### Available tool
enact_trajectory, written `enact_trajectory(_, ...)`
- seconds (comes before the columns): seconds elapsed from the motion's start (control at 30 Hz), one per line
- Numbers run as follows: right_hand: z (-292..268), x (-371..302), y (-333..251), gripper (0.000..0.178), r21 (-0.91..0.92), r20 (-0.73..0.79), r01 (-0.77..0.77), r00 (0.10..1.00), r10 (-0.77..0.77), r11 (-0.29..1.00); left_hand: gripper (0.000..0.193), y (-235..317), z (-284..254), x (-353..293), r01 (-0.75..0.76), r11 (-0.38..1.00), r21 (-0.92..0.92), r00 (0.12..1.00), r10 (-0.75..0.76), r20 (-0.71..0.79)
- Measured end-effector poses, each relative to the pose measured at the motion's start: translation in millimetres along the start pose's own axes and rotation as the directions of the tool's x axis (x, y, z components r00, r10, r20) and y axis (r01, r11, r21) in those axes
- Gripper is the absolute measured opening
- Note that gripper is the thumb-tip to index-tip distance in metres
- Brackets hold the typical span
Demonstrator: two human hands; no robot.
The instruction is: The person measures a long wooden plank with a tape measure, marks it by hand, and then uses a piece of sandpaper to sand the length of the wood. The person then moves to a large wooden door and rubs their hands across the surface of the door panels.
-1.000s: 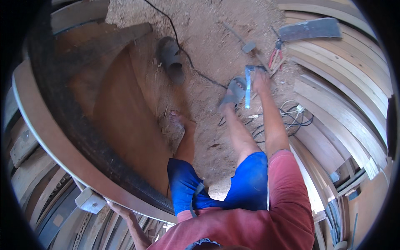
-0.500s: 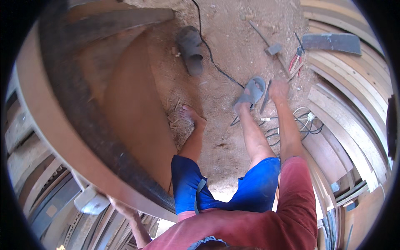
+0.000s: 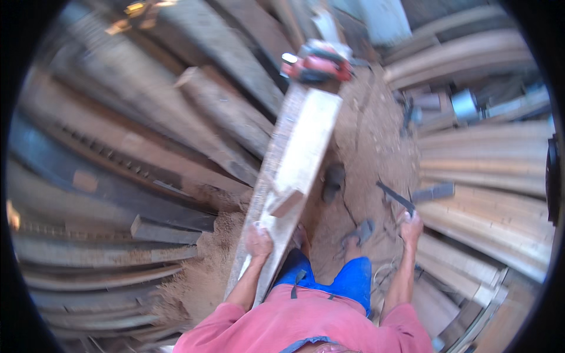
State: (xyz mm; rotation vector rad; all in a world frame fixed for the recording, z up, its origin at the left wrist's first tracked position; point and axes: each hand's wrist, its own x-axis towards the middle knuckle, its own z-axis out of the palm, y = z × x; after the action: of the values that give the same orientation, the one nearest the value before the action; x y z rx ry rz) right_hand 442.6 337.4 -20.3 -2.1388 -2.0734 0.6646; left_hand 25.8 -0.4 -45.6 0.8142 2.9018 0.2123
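My left hand (image 3: 259,240) rests on the long narrow workbench beam (image 3: 238,259), near its left side. Blur hides how its fingers lie. Just beyond it a small brown wooden block (image 3: 286,203) sits on the pale board (image 3: 310,126) along the beam. Out to the right, my right hand (image 3: 411,226) is closed round the end of a long, flat dark tool (image 3: 393,194), which points forward and left. Blur leaves the tool's exact kind unclear.
A red handheld power tool (image 3: 321,63) lies at the beam's far end. Stacked timber (image 3: 147,141) fills the left, and more planks (image 3: 488,217) line the right. A sandal (image 3: 333,181) and a dark cord lie on the dusty floor (image 3: 376,135).
My view has swung left along the beam. The right hand, low by the floor before, is now raised with the dark tool. The left hand has come into fuller view on the beam.
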Motion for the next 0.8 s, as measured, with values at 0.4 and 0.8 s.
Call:
enact_trajectory(0.4,-117.9,-14.3,-406.7,0.022,0.963,-0.235,0.267,0.894,-0.381,0.032,0.059,-2.3,-29.3,25.6,0.215,0.808,-0.549,0.881,0.082,0.466)
enact_trajectory(0.8,-63.6,-111.5,-730.1,0.026,0.909,-0.174,0.402,0.608,-0.775,0.112,0.055,-159.7,-259.2,308.5,-0.021,0.558,-0.83,0.909,-0.335,-0.248)
